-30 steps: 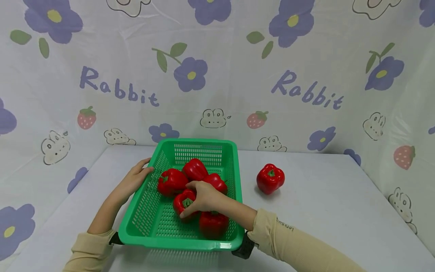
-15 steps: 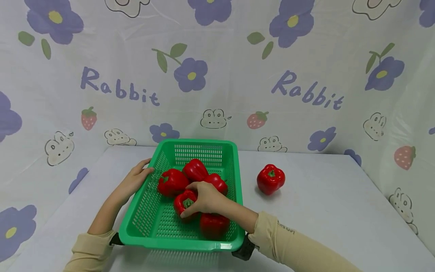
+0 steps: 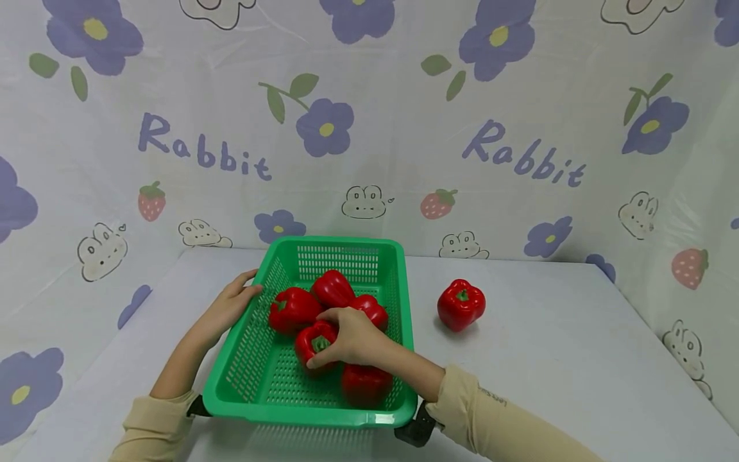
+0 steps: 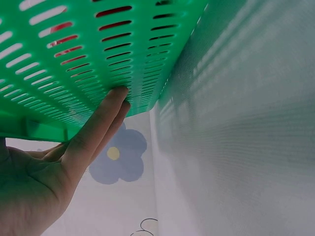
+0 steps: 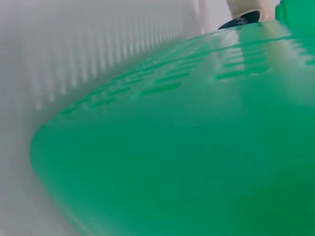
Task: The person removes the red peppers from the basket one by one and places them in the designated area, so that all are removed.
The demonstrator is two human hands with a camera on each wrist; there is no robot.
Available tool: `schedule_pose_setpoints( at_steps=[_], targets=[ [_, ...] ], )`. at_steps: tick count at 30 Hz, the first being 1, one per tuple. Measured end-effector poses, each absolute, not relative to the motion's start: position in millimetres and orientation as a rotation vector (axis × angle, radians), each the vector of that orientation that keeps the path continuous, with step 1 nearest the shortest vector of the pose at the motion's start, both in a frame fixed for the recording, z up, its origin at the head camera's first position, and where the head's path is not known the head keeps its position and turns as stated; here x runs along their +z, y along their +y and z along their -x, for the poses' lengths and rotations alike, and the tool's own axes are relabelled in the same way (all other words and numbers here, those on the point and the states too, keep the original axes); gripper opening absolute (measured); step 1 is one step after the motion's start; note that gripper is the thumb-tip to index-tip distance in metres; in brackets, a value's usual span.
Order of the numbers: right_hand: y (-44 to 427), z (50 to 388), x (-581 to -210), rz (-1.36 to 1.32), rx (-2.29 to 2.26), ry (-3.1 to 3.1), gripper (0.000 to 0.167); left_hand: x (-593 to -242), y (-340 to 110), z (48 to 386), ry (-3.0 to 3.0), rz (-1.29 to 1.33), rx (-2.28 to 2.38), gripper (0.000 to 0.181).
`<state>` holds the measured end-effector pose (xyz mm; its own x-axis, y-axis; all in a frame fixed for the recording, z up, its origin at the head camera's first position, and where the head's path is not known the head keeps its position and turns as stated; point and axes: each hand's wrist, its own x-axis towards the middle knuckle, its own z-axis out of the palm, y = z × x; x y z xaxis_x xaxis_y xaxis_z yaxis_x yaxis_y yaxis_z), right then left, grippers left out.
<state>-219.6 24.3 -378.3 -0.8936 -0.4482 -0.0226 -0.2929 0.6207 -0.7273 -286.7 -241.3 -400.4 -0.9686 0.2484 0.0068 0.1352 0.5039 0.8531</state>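
In the head view a green plastic basket [image 3: 231, 404] holds several red bell peppers. My right hand [image 3: 359, 337] reaches in over its right side. Thumb and fingers of that hand grip a front bell pepper [image 3: 312, 343] around its stem end, hiding part of it. My left hand [image 3: 228, 307] is at the basket's left side; in the left wrist view its straight fingers [image 4: 106, 115] rest against the slotted outer wall. Only the green basket wall [image 5: 172, 162] fills most of the right wrist view; the right hand does not show there.
One more red bell pepper [image 3: 460, 305] stands on the white table [image 3: 537, 359], right of the basket. Other peppers lie close around the gripped one, including a left pepper [image 3: 293, 310] and a front-right pepper [image 3: 365, 386]. A printed cloth [image 3: 369, 128] hangs behind.
Almost nothing moves. The right hand keeps its grip on the bell pepper, with only a very slight shift of the right forearm to the right. The left hand stays at the basket's side.
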Motion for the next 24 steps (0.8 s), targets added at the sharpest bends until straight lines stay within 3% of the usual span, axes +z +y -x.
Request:
schedule_pose_setpoints(
  at_steps=[24],
  targets=[
    [52,202,-359,0.593,-1.540,2.521,0.070,-400,-241,286,2.647,-0.350,1.455,0.058]
  ],
)
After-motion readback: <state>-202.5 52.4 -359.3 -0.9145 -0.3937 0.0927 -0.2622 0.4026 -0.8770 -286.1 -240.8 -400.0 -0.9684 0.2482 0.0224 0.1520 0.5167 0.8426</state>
